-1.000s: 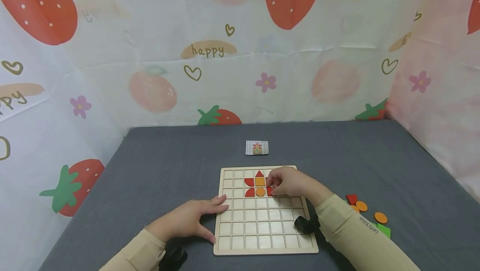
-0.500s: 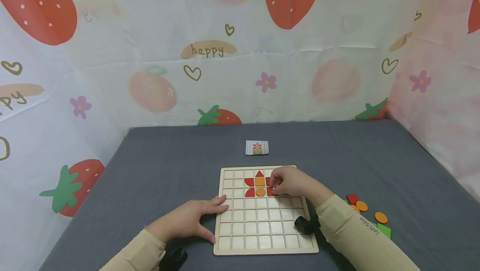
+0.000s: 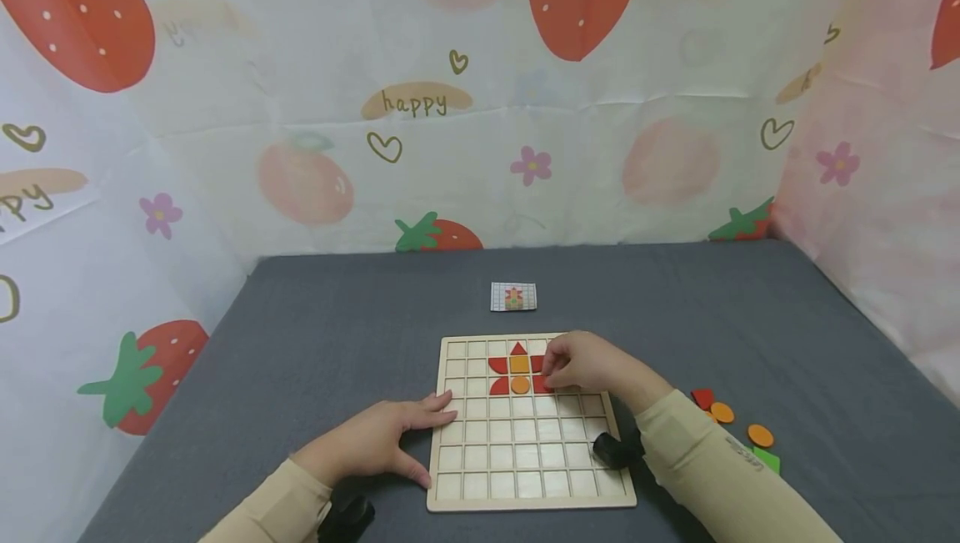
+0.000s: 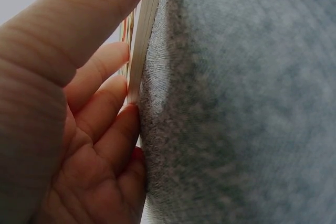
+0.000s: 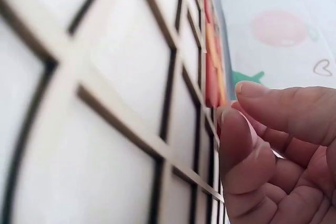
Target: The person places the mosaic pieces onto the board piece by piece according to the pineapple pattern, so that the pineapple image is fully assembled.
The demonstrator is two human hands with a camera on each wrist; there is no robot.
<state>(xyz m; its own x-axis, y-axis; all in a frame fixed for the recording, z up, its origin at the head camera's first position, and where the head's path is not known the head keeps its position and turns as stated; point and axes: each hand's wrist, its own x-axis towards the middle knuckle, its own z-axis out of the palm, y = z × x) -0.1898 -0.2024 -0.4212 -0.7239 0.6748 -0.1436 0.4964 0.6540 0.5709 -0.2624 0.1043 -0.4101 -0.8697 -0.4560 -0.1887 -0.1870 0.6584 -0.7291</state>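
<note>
A square wooden grid board [image 3: 531, 506] lies on the table. In its upper cells sit red pieces, among them a triangle [image 3: 518, 349], with an orange square [image 3: 519, 364] and an orange disc [image 3: 520, 385] in the middle. My left hand [image 3: 378, 440] rests at the board's left edge, fingers extended; in the left wrist view fingertips touch the board's side [image 4: 139, 61]. My right hand [image 3: 588, 366] is bent over the right-hand red pieces, fingertips at the lower red piece [image 3: 540, 384]. The right wrist view shows nothing plainly pinched between those fingertips. The hand partly covers the red pieces.
Behind the board lies a small pattern card [image 3: 513, 297]. Loose pieces lie right of the board beside the right forearm: a red piece [image 3: 702, 398], orange discs [image 3: 761, 435] and a green piece [image 3: 768, 460]. A fruit-printed curtain [image 3: 585, 176] hangs behind the grey-covered table.
My right hand has shifted slightly to the right, and more of the two right-hand red pieces shows. My left hand has stayed at the board's edge.
</note>
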